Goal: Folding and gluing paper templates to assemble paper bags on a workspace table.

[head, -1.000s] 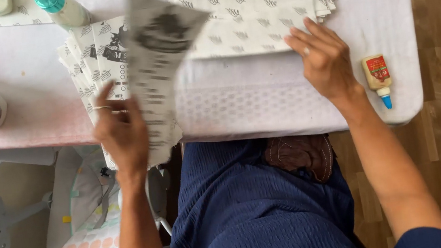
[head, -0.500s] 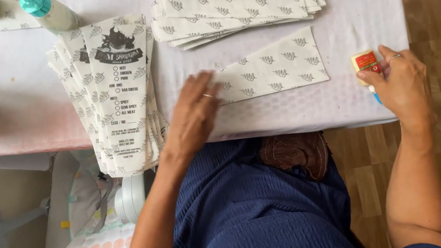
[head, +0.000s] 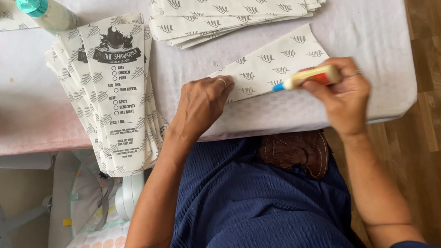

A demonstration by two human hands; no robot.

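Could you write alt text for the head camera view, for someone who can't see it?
Seen from above, a person's left hand pins a patterned paper sheet on a white table while the right hand runs a small glue bottle along its edge.

I wear a dark blue crinkle-textured dress, my arms bare, a ring on my left hand [head: 201, 104] and another on my right hand [head: 341, 95].

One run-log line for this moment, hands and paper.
left hand: pressing patterned paper sheet flat | right hand: holding glue tube, blue tip on sheet's near edge | finished bag pile: left of sheet
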